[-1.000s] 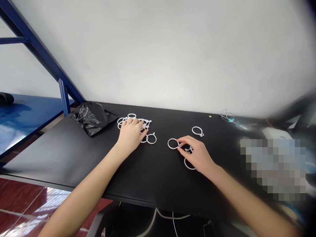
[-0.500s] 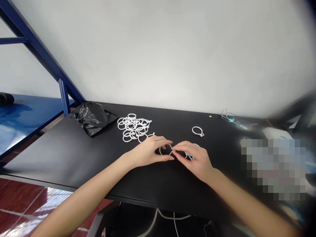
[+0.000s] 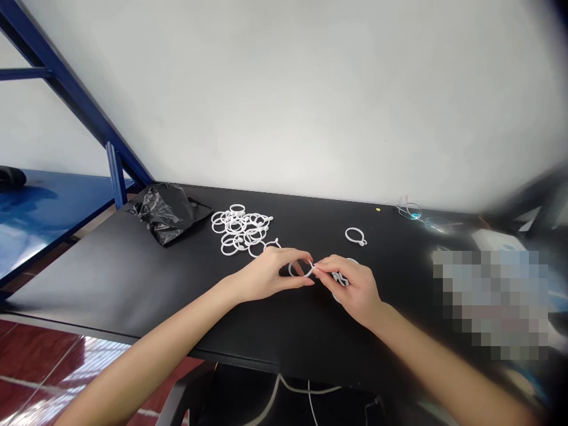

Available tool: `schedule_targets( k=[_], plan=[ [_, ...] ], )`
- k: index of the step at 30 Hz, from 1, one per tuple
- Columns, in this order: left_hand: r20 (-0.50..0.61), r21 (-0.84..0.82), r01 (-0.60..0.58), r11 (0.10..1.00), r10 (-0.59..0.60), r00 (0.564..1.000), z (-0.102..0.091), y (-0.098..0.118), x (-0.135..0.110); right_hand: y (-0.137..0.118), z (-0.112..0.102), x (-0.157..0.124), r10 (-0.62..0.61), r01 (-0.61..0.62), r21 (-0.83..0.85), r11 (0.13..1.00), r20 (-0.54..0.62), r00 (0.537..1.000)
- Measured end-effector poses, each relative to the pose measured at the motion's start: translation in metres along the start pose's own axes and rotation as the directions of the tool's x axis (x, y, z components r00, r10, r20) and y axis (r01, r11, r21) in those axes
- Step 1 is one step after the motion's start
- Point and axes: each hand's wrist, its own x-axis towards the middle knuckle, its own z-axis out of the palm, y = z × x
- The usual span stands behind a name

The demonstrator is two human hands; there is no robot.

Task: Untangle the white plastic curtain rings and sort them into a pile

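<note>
A white curtain ring (image 3: 290, 270) with a small eyelet type of end is held between my two hands above the black table. My left hand (image 3: 270, 273) curves around it, thumb and fingers at its sides. Thumb and fingertips of my right hand (image 3: 352, 285) pinch the ring's right end, hiding the joint there. Several small white pieces (image 3: 341, 278) show under the right palm, partly covered; I cannot tell whether they are held or lie on the table. One more white ring (image 3: 355, 235) with an eyelet lies beyond my right hand.
Several white rings (image 3: 237, 226) lie piled beyond my left hand. A crumpled black plastic bag (image 3: 166, 213) is left of them. Eyeglasses (image 3: 410, 211) rest near the wall, and a blurred-out item (image 3: 492, 302) is at right. The black table (image 3: 110, 278) meets a white wall.
The held ring has turned slightly and shifted a little right. My right thumb and fingers have closed tighter at its end. The other rings have stayed put.
</note>
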Motion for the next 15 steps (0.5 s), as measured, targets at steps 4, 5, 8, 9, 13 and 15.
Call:
schedule_targets(
  k=[4,5,8,9,13,15],
  plan=[
    [0.001,0.024,-0.024,0.999,0.024,1.0,0.0,0.002,-0.001,-0.002,-0.002,0.003,-0.012,0.012,0.015,1.0,-0.009,1.0],
    [-0.008,0.055,-0.036,0.998,0.036,0.999,-0.001,0.001,-0.001,-0.002,-0.004,0.004,0.0,0.0,0.016,1.0,-0.002,1.0],
    [-0.098,0.266,-0.035,0.963,0.063,0.993,-0.006,-0.007,0.0,0.001,-0.011,0.006,0.099,-0.099,0.051,0.994,-0.006,0.995],
    [-0.145,0.36,-0.007,0.933,0.063,0.987,-0.009,-0.012,0.0,0.003,-0.013,0.006,0.144,-0.141,0.074,0.987,-0.031,0.989],
    [-0.31,0.623,0.194,0.758,0.011,0.951,-0.023,-0.035,0.0,0.01,-0.02,0.009,0.274,-0.256,0.116,0.96,-0.182,0.944],
    [-0.344,0.691,0.275,0.669,-0.031,0.938,-0.027,-0.044,-0.001,0.012,-0.022,0.011,0.293,-0.281,0.084,0.956,-0.249,0.923]
  ],
)
